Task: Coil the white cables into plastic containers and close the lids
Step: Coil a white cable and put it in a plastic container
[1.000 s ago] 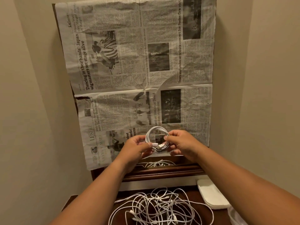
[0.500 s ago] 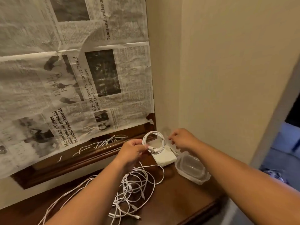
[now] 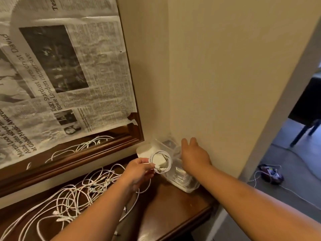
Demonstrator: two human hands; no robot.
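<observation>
My left hand [image 3: 139, 170] pinches a small coiled white cable [image 3: 160, 161], held upright just left of the clear plastic containers [image 3: 184, 178] in the table's right corner. My right hand [image 3: 193, 156] reaches over those containers with its fingers spread, holding nothing; its palm hides part of them. A white lid [image 3: 144, 150] lies flat behind the coil. A tangle of loose white cables [image 3: 78, 193] covers the dark wooden table [image 3: 166, 211] to the left.
A wood-framed mirror [image 3: 111, 145] covered with newspaper [image 3: 60, 75] leans at the back. A beige wall [image 3: 225, 84] closes off the right side. Past the table's right edge, the floor shows a cable and a small device [image 3: 271, 173].
My view swung right toward the corner. My right hand let go of the coil and moved over the containers, while my left hand carried the coil along.
</observation>
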